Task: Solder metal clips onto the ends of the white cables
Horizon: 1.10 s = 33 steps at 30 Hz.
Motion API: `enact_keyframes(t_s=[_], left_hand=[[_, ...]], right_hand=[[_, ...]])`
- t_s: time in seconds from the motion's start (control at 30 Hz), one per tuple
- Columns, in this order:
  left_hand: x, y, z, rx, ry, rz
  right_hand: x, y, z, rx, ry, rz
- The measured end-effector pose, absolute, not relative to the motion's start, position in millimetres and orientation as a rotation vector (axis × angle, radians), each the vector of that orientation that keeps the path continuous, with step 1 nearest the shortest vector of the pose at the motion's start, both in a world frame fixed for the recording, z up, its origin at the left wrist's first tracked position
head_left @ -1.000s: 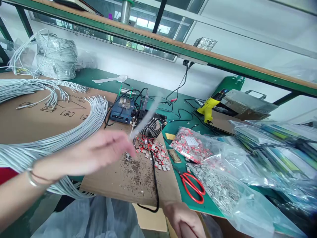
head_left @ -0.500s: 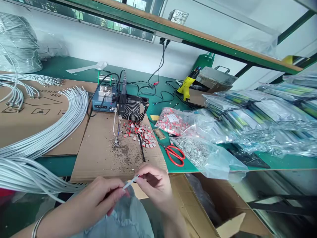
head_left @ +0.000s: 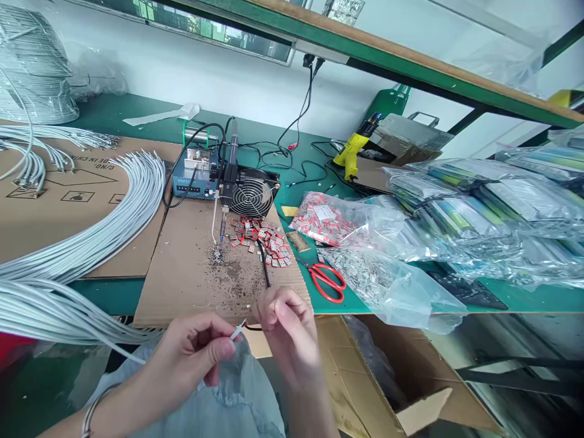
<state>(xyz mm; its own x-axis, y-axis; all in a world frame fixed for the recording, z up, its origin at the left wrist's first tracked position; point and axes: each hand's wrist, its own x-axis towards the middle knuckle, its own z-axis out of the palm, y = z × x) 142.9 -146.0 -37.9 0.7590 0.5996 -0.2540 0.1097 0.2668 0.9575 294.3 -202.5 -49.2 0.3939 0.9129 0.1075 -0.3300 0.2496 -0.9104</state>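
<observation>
My left hand (head_left: 196,353) pinches a white cable (head_left: 238,331) between thumb and fingers, close to its stripped end, where small thin wires show. To the right of that end, my right hand (head_left: 289,331) is raised with its fingertips pressed together, apart from the cable; whatever they hold, if anything, is too small to make out. Beyond both hands, a cardboard sheet (head_left: 168,267) carries dark specks and a heap of small metal-and-red connectors (head_left: 274,244). A soldering iron (head_left: 223,222) points down over the sheet, fixed beside a blue soldering station (head_left: 194,187).
A black fan (head_left: 250,196) stands behind the connectors. Red-handled scissors (head_left: 327,283) lie right of the cardboard, near bags of small parts (head_left: 360,274). Bundled white cables (head_left: 114,225) cover the left side. An open carton (head_left: 356,377) sits below the bench edge.
My right hand has come away from the cable's end and lifted slightly, its fingers closing together. My left hand still grips the cable, whose wire ends now show. The view has shifted a little.
</observation>
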Motion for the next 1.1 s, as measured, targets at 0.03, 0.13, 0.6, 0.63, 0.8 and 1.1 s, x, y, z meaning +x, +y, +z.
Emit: enact_keyframes(t_s=[0.03, 0.13, 0.6, 0.63, 0.8, 1.1], left_hand=[[141.0, -145.0, -38.6, 1.252, 0.659, 0.350], [135.1, -143.0, -42.0, 1.239, 0.635, 0.307], [130.5, -142.7, -45.4, 1.373, 0.651, 0.227], [130.8, -142.9, -46.0, 1.344, 0.647, 0.236], [134.3, -142.6, -43.4, 1.245, 0.639, 0.302], [132.5, -142.2, -45.2, 1.428, 0.671, 0.431]], right_hand=[[297.0, -202.7, -47.8, -0.991, -0.837, 0.968], [301.1, -204.2, -42.3, -1.166, -1.161, 0.988], [297.2, -201.5, -36.8, -1.197, -1.258, 0.936], [296.0, -201.4, -38.9, -1.170, -1.223, 0.957], [290.7, -200.2, -45.1, -1.118, -1.082, 1.046], [296.5, -199.6, -35.3, -1.268, -1.296, 0.846]])
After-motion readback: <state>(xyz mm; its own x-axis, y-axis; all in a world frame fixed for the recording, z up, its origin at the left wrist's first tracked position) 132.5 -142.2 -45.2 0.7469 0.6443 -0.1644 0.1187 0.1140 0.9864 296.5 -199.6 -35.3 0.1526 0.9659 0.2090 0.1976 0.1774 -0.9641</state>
